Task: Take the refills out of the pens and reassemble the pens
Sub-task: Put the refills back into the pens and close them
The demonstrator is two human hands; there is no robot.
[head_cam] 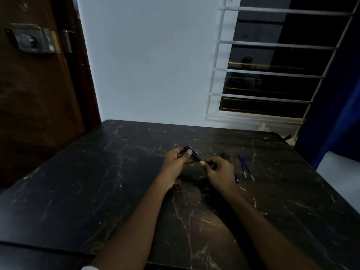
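My left hand [178, 159] and right hand [220, 172] both closed on dark pen [192, 155] above table [97, 182]. Two refills [245, 167] lie right. Risk: twisting askew jams barrel.

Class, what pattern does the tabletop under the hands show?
Black marble with thin pale veins, clearest in the head view.

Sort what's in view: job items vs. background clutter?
Job: pen held in left hand and right hand; second pen on table; two loose refills.
Background: door lock, window bars, blue curtain.
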